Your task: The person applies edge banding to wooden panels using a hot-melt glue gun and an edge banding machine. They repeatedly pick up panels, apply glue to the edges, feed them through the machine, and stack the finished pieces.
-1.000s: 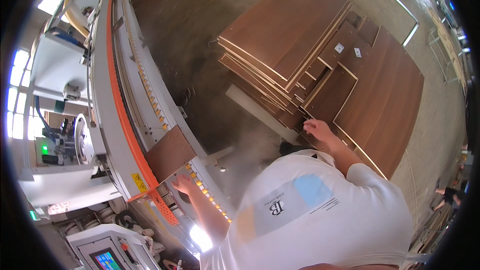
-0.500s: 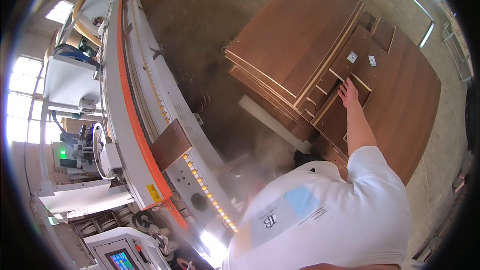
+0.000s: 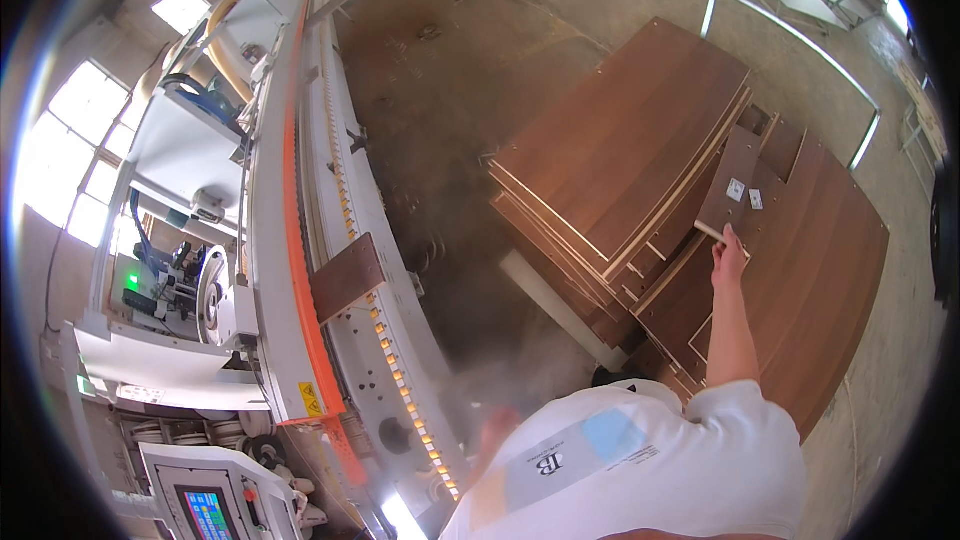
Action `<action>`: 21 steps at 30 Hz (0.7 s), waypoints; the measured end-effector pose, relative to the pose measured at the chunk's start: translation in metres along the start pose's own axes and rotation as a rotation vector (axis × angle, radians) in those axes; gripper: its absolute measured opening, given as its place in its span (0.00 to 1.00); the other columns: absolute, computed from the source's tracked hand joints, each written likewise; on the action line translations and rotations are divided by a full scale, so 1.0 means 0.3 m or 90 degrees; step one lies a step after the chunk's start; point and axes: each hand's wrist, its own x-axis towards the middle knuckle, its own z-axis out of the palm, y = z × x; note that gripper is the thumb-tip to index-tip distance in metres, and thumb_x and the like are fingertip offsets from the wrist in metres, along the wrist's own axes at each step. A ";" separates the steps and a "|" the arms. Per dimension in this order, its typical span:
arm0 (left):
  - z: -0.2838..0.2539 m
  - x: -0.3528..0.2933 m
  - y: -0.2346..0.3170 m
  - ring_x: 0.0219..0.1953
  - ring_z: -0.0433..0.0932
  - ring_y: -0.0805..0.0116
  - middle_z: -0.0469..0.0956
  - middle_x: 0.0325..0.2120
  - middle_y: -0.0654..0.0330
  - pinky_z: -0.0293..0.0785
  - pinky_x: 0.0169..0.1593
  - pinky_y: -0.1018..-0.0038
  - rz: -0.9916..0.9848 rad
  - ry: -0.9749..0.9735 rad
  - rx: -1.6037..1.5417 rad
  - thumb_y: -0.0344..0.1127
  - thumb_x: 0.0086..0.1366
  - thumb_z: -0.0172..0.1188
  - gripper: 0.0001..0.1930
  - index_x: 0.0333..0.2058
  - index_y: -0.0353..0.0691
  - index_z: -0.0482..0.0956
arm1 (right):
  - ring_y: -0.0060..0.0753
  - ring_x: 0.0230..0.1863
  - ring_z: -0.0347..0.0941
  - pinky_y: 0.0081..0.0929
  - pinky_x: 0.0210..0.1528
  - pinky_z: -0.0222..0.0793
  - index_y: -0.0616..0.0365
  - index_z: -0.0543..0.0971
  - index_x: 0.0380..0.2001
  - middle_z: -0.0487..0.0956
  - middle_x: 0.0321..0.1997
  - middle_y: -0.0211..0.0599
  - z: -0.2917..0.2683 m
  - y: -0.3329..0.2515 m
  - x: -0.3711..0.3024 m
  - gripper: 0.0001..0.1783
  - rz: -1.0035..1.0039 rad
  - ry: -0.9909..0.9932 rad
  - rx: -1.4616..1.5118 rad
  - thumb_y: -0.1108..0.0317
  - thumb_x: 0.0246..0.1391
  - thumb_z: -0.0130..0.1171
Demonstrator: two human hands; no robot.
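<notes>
At the right, my right hand point(image 3: 730, 258) has its fingers closed on the pale near end of a narrow brown wood-grain panel point(image 3: 722, 208). A small white label point(image 3: 736, 189) is stuck on this panel. The panel lies at a slant over other brown panels in a stack, and its near end looks slightly raised. A second white label point(image 3: 756, 200) shows close beside it. My left hand point(image 3: 498, 427) is only a pinkish smear at the left side of my white shirt, its fingers too blurred to make out.
Large brown boards point(image 3: 630, 140) are piled left of the narrow panel, with another wide board point(image 3: 830, 240) on the right. Along the left runs a long machine with an orange rail point(image 3: 305, 270); a short brown panel point(image 3: 347, 277) lies across it. A control screen point(image 3: 208, 515) is at lower left.
My right hand has closed on the narrow panel's end, and that end has shifted nearer to me. The whole view has also turned, so the machine and stack sit lower and further right.
</notes>
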 end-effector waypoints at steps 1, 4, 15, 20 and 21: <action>0.002 0.019 0.005 0.46 0.82 0.68 0.84 0.44 0.61 0.80 0.51 0.68 -0.009 0.000 -0.039 0.40 0.70 0.64 0.17 0.54 0.42 0.79 | 0.12 0.29 0.68 0.15 0.32 0.66 0.49 0.81 0.37 0.75 0.31 0.18 -0.029 -0.012 -0.056 0.10 -0.045 -0.043 -0.046 0.58 0.59 0.71; 0.015 0.134 0.101 0.47 0.83 0.66 0.85 0.44 0.58 0.80 0.52 0.66 -0.016 -0.025 0.067 0.42 0.70 0.64 0.18 0.54 0.42 0.80 | 0.12 0.34 0.68 0.17 0.37 0.67 0.53 0.81 0.41 0.76 0.36 0.20 -0.097 -0.121 -0.270 0.10 -0.180 -0.139 -0.229 0.59 0.64 0.65; -0.041 0.173 0.676 0.51 0.81 0.51 0.82 0.49 0.49 0.78 0.54 0.61 0.272 0.160 0.137 0.41 0.69 0.63 0.20 0.56 0.40 0.77 | 0.42 0.33 0.72 0.35 0.37 0.69 0.64 0.76 0.28 0.74 0.29 0.44 0.178 -0.301 -0.818 0.14 -0.595 -0.443 -0.569 0.63 0.55 0.67; -0.092 0.105 0.732 0.47 0.81 0.51 0.82 0.46 0.51 0.79 0.49 0.60 0.507 0.286 0.327 0.41 0.66 0.66 0.22 0.56 0.42 0.77 | 0.34 0.28 0.67 0.30 0.31 0.64 0.62 0.79 0.28 0.69 0.26 0.36 0.239 -0.159 -1.014 0.12 -0.464 -0.845 -0.564 0.66 0.51 0.73; -0.093 0.084 0.701 0.46 0.81 0.51 0.82 0.45 0.52 0.79 0.48 0.60 0.474 0.226 0.318 0.42 0.66 0.66 0.22 0.55 0.42 0.78 | 0.33 0.28 0.67 0.29 0.31 0.64 0.62 0.80 0.30 0.69 0.26 0.35 0.238 -0.135 -1.033 0.12 -0.415 -0.885 -0.565 0.66 0.52 0.72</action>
